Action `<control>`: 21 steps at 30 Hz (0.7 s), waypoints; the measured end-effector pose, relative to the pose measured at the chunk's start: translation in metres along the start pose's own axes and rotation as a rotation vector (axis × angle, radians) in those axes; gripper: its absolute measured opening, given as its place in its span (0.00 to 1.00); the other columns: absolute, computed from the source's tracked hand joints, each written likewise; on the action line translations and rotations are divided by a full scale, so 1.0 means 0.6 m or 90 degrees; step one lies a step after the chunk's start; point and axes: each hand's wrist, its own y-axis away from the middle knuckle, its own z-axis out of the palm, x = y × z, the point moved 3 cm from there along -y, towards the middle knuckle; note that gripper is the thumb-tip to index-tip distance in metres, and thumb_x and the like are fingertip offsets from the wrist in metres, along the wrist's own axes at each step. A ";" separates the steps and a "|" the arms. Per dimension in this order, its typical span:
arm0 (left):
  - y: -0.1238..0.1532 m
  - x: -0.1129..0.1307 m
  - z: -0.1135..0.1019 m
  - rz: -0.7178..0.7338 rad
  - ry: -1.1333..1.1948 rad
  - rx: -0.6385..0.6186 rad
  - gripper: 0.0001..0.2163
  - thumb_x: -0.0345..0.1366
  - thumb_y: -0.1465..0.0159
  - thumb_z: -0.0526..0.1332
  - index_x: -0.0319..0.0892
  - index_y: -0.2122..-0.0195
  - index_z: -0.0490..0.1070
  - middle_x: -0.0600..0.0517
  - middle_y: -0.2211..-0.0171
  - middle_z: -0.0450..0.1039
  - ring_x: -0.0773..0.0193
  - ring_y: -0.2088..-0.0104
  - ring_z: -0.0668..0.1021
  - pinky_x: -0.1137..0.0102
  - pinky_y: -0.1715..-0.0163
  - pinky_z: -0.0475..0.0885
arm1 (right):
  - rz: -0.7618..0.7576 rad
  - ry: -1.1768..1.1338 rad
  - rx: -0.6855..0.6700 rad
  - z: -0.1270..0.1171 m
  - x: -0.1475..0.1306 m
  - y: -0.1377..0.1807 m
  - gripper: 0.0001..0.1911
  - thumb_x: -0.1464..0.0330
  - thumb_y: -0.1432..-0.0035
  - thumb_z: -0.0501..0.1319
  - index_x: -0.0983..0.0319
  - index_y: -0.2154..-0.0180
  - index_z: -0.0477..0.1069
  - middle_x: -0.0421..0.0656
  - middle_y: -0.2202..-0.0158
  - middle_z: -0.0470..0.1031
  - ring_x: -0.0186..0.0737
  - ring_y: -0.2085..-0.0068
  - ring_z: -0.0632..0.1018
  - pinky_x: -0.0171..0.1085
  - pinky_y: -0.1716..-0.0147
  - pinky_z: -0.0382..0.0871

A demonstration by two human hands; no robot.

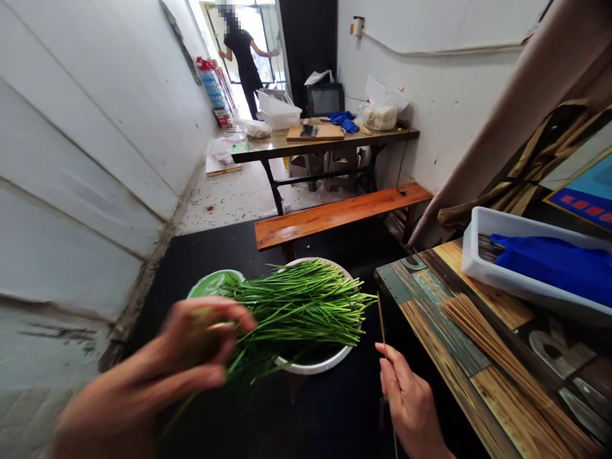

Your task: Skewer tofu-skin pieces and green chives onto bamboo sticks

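A thick bunch of green garlic chives lies across a round white basin, pale cut ends to the right and leafy ends to the left. My left hand, smeared by motion, is at the leafy ends, its thumb and curled fingers apart; a greenish-brown patch near its palm is too blurred to name. To the right of the basin, my right hand pinches a thin wooden skewer that points upward. Its tip is close to the cut ends of the chives.
More skewers lie on the patchwork wooden table at right, beside a white tub with blue cloth. A green bowl stands left of the basin. Beyond are an orange bench, a cluttered table and a person.
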 end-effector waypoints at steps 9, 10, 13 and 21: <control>-0.118 -0.256 0.267 -0.351 0.416 -0.075 0.18 0.46 0.47 0.65 0.35 0.64 0.73 0.54 0.76 0.67 0.74 0.80 0.67 0.77 0.81 0.60 | 0.105 -0.100 -0.194 0.069 0.012 0.076 0.20 0.68 0.33 0.43 0.67 0.44 0.61 0.50 0.48 0.73 0.36 0.51 0.76 0.30 0.54 0.71; -0.116 -0.262 0.276 -0.357 0.432 -0.073 0.17 0.46 0.47 0.65 0.35 0.65 0.73 0.53 0.74 0.68 0.75 0.80 0.67 0.78 0.82 0.58 | 0.120 -0.106 -0.205 0.071 0.015 0.082 0.20 0.68 0.33 0.42 0.66 0.44 0.61 0.50 0.48 0.73 0.36 0.50 0.76 0.30 0.54 0.71; -0.112 -0.263 0.287 -0.384 0.476 -0.086 0.17 0.45 0.46 0.65 0.36 0.62 0.73 0.53 0.75 0.69 0.76 0.81 0.66 0.79 0.82 0.56 | 0.158 -0.116 -0.217 0.077 0.024 0.093 0.20 0.68 0.33 0.43 0.66 0.44 0.62 0.49 0.49 0.73 0.37 0.50 0.76 0.30 0.54 0.71; -0.121 -0.265 0.291 -0.417 0.549 -0.069 0.16 0.42 0.48 0.66 0.33 0.66 0.74 0.51 0.73 0.70 0.77 0.82 0.65 0.80 0.84 0.53 | 0.149 -0.118 -0.248 0.099 0.034 0.087 0.21 0.68 0.34 0.43 0.66 0.45 0.64 0.51 0.51 0.75 0.40 0.52 0.77 0.34 0.55 0.73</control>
